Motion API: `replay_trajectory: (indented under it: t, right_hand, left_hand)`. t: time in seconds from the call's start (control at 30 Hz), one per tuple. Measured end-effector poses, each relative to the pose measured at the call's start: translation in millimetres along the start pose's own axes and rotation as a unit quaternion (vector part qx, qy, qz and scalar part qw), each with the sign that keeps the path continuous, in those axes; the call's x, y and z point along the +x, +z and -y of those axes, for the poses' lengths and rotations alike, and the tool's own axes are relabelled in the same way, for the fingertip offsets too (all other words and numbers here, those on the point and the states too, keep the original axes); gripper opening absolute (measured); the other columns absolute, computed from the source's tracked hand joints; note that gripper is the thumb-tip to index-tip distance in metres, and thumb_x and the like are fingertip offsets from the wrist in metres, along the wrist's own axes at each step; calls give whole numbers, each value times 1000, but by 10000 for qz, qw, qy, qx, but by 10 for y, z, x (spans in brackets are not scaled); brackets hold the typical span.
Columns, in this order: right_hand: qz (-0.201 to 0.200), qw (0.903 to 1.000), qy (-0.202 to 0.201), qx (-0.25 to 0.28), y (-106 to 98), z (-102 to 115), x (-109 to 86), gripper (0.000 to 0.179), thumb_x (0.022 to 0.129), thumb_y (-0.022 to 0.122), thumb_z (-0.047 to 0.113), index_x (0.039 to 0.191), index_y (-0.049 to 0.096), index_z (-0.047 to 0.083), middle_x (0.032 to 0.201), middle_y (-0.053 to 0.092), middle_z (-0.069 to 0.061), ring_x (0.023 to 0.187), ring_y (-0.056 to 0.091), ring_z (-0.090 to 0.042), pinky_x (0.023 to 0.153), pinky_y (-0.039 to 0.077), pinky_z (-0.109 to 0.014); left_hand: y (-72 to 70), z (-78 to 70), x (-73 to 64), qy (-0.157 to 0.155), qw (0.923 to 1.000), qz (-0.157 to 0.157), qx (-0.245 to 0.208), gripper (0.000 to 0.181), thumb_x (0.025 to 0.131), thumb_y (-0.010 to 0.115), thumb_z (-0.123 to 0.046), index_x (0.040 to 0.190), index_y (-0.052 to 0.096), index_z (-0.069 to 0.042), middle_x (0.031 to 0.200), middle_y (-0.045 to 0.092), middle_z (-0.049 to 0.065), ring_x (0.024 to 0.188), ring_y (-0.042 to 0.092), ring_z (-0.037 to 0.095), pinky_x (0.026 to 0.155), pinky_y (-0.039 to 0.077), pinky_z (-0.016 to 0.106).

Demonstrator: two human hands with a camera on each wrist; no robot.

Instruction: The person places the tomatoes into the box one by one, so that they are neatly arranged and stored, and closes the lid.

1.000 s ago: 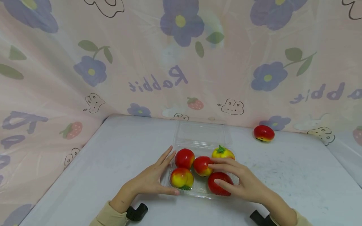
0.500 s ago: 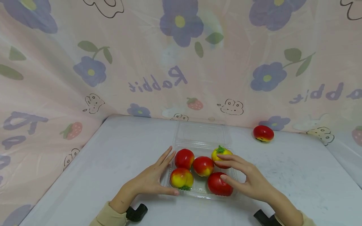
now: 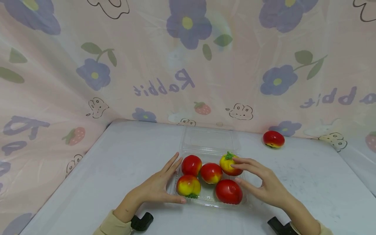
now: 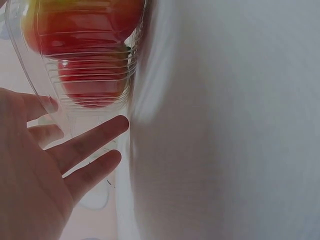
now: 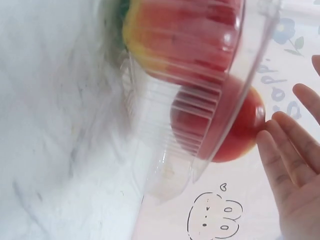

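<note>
A clear plastic clamshell box (image 3: pixel 205 203) lies with its lid folded back, holding several glossy red-and-yellow fruits. My left hand (image 3: pixel 160 186) spreads its straight fingers along the box's left side; in the left wrist view, fingers (image 4: pixel 92 142) reach around its ribbed corner. At the back right of the box sits a yellow-and-red fruit (image 3: pixel 226 165) with a green leafy top. Loosely bent, the fingers of my right hand (image 3: pixel 261 181) overlap this fruit's right side. Its thumb tip is near the large red fruit (image 3: pixel 229 192) in front. In the right wrist view, fingertips meet a red fruit (image 5: pixel 240 125).
Another red fruit (image 3: pixel 274 139) lies outside the box at the back right of the white table (image 3: pixel 132 147). The transparent lid (image 3: pixel 211 138) lies flat toward the back. A patterned cloth (image 3: pixel 152 49) hangs behind the table and along its left side.
My right hand has drawn rightward, off the middle fruit and the front red fruit, uncovering both, and lies beside the back-right fruit. My left hand keeps its place.
</note>
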State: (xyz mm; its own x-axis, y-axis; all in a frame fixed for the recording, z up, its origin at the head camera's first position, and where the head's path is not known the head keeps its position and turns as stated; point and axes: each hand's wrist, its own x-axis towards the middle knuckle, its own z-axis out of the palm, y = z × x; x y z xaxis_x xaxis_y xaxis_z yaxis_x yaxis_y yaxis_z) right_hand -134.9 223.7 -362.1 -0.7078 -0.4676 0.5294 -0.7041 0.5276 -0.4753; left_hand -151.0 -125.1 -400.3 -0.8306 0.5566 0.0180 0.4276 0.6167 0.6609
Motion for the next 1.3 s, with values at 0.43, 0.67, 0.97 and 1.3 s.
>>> replay_trajectory:
  t: [0.43, 0.67, 0.97, 1.3]
  right_hand:
    - [29, 9995, 311, -23, -62, -27, -8, 49, 75, 79, 4, 119, 66, 19, 128, 61, -5, 115, 56, -2, 84, 50, -12]
    - [-20, 9994, 336, -109, -75, -69, -23, 49, 74, 80, 4, 119, 66, 19, 127, 61, -6, 118, 53, 1, 83, 48, -9]
    - [26, 9989, 399, -253, -101, -133, -43, 46, 76, 78, 5, 118, 66, 20, 127, 62, -3, 117, 54, 0, 88, 47, -10]
    - [21, 9986, 413, -329, -115, -217, -55, 43, 77, 77, 4, 116, 67, 19, 127, 62, -4, 117, 55, -6, 87, 50, -14]
  left_hand:
    - [-7, -8, -2, -6, 10000, 9, 0, 115, 67, 75, -63, 155, 11, -28, 160, -9, -17, 137, 41, 26, 101, 41, 60]
    - [-7, -12, -3, 6, 10000, -3, 4, 114, 67, 75, -62, 155, 11, -27, 162, -5, -9, 138, 40, 28, 100, 41, 61]
    - [-6, -8, -4, 12, 10000, -5, -13, 114, 67, 75, -62, 155, 10, -30, 160, -9, -18, 138, 39, 26, 101, 41, 60]
    - [-17, -16, -2, -19, 10000, 32, -5, 114, 68, 75, -62, 155, 11, -28, 161, -8, -16, 137, 41, 26, 101, 42, 59]
